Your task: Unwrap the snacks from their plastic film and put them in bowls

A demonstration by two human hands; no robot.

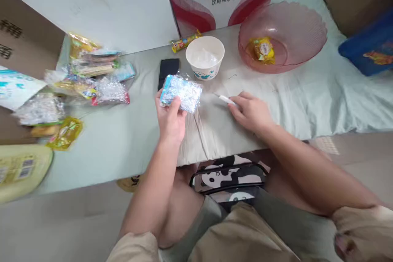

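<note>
My left hand [172, 120] is closed on a small clear packet [186, 93] of shiny silvery stuff with a blue edge, its thumb across the front. The packet is held above the cloth, in front of a white paper bowl [205, 59] and partly over a black phone [168, 68]. On the right, my right hand [253, 112] rests low over the cloth, its fingers closed around a slim white-handled tool [226, 99]. The tool's thin tip points left toward the packet; its exact kind is unclear. Inside the paper bowl lies something whitish and translucent.
A pink translucent bowl [307, 35] at the back right holds a yellow packet [264, 50]. Several plastic-wrapped packets [110, 90] are piled at left. Cartons [224, 0] stand along the back. A yellow wrapped sweet [184, 42] lies behind the paper bowl. A blue object [368, 51] is at far right.
</note>
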